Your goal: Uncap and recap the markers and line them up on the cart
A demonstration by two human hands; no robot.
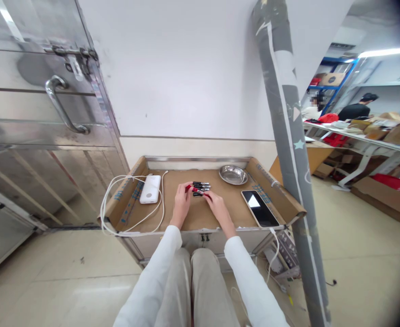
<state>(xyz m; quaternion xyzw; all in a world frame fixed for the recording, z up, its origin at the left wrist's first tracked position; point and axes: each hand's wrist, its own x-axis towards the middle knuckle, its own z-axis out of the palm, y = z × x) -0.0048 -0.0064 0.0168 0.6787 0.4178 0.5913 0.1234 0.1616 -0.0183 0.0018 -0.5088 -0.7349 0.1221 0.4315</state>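
Note:
My left hand (182,200) and my right hand (217,204) meet over a cardboard-lined tray table (200,213). Both pinch a small black and red pen-like piece (197,192) between their fingertips. Just beyond the fingers lie a few more small black cylinders (202,185) in a row on the cardboard. My white sleeves and pale trousers fill the bottom of the view.
A white power bank (150,189) with a looping white cable (109,204) lies left on the table. A steel bowl (233,175) sits at the back right, a phone (259,208) at the right. A grey rolled mat (288,136) leans right; a metal door stands left. People work at far benches.

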